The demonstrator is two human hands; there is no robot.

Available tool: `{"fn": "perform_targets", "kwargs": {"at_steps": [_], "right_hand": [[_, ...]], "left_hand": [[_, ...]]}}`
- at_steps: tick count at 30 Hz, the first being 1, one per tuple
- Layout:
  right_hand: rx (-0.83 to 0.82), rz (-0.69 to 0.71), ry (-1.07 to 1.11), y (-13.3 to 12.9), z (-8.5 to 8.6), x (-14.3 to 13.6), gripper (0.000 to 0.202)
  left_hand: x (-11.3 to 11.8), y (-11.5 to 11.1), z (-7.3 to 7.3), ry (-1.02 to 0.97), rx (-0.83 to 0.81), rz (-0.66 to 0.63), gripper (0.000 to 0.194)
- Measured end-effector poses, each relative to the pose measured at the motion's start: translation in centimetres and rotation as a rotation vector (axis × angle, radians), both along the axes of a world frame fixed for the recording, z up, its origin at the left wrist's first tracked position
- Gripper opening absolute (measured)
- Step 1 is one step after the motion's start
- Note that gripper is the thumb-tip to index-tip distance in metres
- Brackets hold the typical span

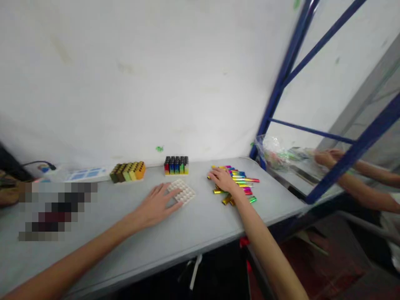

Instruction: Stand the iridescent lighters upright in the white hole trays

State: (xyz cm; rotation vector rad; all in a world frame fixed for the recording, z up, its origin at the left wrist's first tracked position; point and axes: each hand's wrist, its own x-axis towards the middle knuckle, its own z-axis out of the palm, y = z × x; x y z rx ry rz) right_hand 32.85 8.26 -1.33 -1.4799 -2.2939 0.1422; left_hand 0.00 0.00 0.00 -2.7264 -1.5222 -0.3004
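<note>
My left hand (159, 205) lies open with its fingers spread, partly over a white tray (186, 193) with rows of small cells. The tray lies flat on the grey table, its left side covered by my fingers. To the right, my right hand (222, 179) reaches over a loose pile of shiny coloured tubes (246, 180), gold, blue, pink, green and red. Its fingers are loosely bent and apart, fingertips at the pile's left edge beside gold tubes. My palm hides part of the pile, and I cannot make out anything held.
At the wall stand a block of black-topped coloured tubes (176, 166) and a block of yellow to brown tubes (128, 172). Blue metal framing (278, 96) rises at the right. Beyond it are a clear plastic bag (273, 152) and another person's arms (353, 179). A blurred patch (56, 212) covers the left.
</note>
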Motion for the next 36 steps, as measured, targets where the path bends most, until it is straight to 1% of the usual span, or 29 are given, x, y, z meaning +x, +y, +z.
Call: {"fn": "perform_targets", "kwargs": {"at_steps": [2, 4, 6, 8, 9, 11, 14, 16, 19, 21, 22, 26, 28, 30, 34, 36], "right_hand": [[0.031, -0.029, 0.011, -0.2, 0.0, -0.3, 0.042], [0.073, -0.03, 0.019, -0.4, 0.3, -1.0, 0.042], [0.129, -0.005, 0.028, -0.5, 0.9, -2.5, 0.043], [0.18, 0.068, 0.017, -0.4, 2.1, -5.0, 0.046], [0.199, 0.117, -0.002, -0.2, 2.9, -6.4, 0.05], [0.224, 0.17, -0.044, 0.5, 4.7, -9.7, 0.06], [0.245, 0.178, -0.127, 2.4, 7.0, -14.6, 0.075], [0.247, 0.146, -0.176, 3.9, 7.8, -17.1, 0.079], [0.137, 0.093, -0.258, 5.4, 7.5, -19.3, 0.077], [0.08, 0.069, -0.293, 5.6, 6.8, -19.7, 0.072], [0.079, 0.061, -0.299, 5.5, 6.4, -19.7, 0.07], [0.132, 0.024, -0.315, 4.1, 5.6, -18.8, 0.068], [0.135, -0.01, -0.322, 3.0, 5.5, -18.2, 0.069], [0.14, -0.059, -0.319, 1.8, 5.5, -17.7, 0.07], [0.127, -0.178, -0.292, -0.8, 5.7, -16.6, 0.068], [0.106, -0.235, -0.277, -1.9, 5.9, -16.1, 0.065]], "left_hand": [[-1.8, -0.1, 0.0, 0.01, 0.007, 0.048, 0.062], [-3.5, 0.0, -0.1, 0.028, 0.017, 0.131, 0.063], [-5.0, 0.4, -0.4, 0.031, 0.036, 0.212, 0.064], [-6.1, 1.0, -0.8, 0.02, 0.087, 0.251, 0.065], [-6.4, 1.3, -1.0, 0.014, 0.121, 0.258, 0.065], [-6.4, 1.8, -1.3, 0.011, 0.162, 0.243, 0.064], [-5.9, 2.1, -1.7, 0.023, 0.151, 0.213, 0.062], [-5.6, 2.1, -1.8, 0.011, 0.153, 0.205, 0.059], [-5.9, 1.8, -2.0, -0.047, 0.143, 0.189, 0.054], [-6.4, 1.6, -2.0, -0.056, 0.122, 0.174, 0.053], [-6.7, 1.6, -1.9, -0.052, 0.111, 0.16, 0.054], [-7.4, 2.2, -1.6, -0.068, 0.063, 0.102, 0.056], [-7.3, 3.0, -1.4, -0.092, 0.022, 0.079, 0.057], [-7.1, 4.1, -1.1, -0.115, -0.015, 0.028, 0.057], [-6.6, 6.7, -0.7, -0.179, -0.015, -0.066, 0.052], [-6.5, 8.1, -0.6, -0.202, -0.001, -0.066, 0.048]]}}
